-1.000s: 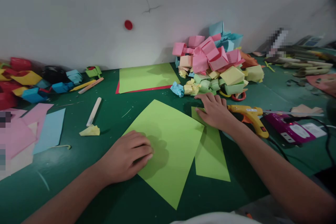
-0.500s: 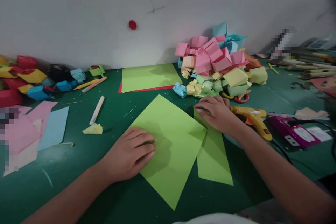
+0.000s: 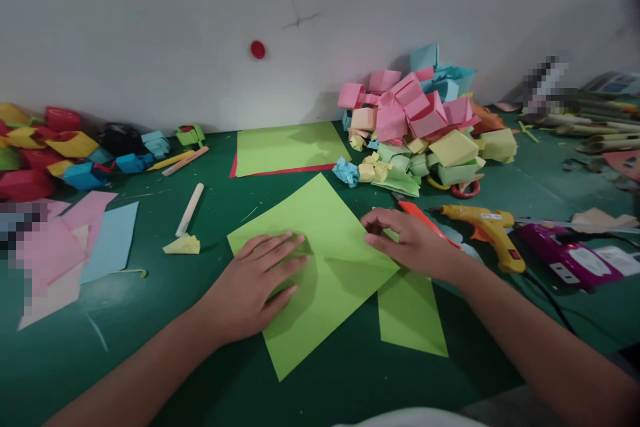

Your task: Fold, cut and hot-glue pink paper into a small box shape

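A square sheet of light green paper [image 3: 335, 287] lies turned on the dark green table in front of me. My left hand [image 3: 267, 283] rests flat on its left part, fingers spread. My right hand [image 3: 407, 240] is at the upper right edge, thumb and forefinger bent close together on the sheet; how firmly they pinch is hard to see. Partly under the sheet and my right hand is a smaller green paper piece [image 3: 415, 317]. A red-orange craft knife [image 3: 425, 217] shows just behind my right hand.
Behind lies a green sheet [image 3: 290, 147] over a red one. Folded paper pieces [image 3: 410, 113] are heaped at the wall. On the right are a yellow glue gun [image 3: 483, 220] and purple power strip [image 3: 565, 257]. Left are a pale stick [image 3: 190, 209] and pink paper [image 3: 50, 247].
The square sheet has turned clockwise; its near corner has swung left. My right hand has moved slightly left onto its edge, uncovering the craft knife. My left fingers have spread.
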Motion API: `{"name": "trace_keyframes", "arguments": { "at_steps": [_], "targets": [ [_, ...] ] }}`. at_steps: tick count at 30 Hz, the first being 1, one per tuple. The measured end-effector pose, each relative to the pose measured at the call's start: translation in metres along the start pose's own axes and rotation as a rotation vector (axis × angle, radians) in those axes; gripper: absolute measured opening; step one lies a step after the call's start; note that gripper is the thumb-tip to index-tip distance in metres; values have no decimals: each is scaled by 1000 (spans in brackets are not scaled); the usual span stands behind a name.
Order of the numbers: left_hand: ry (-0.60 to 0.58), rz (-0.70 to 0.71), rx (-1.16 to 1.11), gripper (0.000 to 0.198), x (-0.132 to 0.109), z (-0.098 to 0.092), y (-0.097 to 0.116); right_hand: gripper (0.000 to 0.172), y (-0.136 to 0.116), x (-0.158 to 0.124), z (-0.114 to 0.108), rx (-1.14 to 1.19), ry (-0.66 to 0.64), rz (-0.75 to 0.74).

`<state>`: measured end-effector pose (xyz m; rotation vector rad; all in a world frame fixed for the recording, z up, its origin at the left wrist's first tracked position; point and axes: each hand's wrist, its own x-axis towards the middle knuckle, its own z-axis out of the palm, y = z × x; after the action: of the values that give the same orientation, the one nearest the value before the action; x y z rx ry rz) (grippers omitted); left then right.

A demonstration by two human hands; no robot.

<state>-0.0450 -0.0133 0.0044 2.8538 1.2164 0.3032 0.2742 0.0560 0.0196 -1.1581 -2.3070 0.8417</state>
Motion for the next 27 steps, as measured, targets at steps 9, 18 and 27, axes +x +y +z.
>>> {"name": "trace_keyframes", "arguments": {
  "at_steps": [9,18,27],
  "targets": [
    [-82,203,-147,68,-6,-4,-3,38,9,-3,1,-120,71,-155],
    [52,339,-318,42,-1,-8,-6,65,8,-5,2,-552,260,-465],
    [-28,236,-224,41,-6,-12,5,34,5,-6,-3,-467,144,-419]
  ]
}}
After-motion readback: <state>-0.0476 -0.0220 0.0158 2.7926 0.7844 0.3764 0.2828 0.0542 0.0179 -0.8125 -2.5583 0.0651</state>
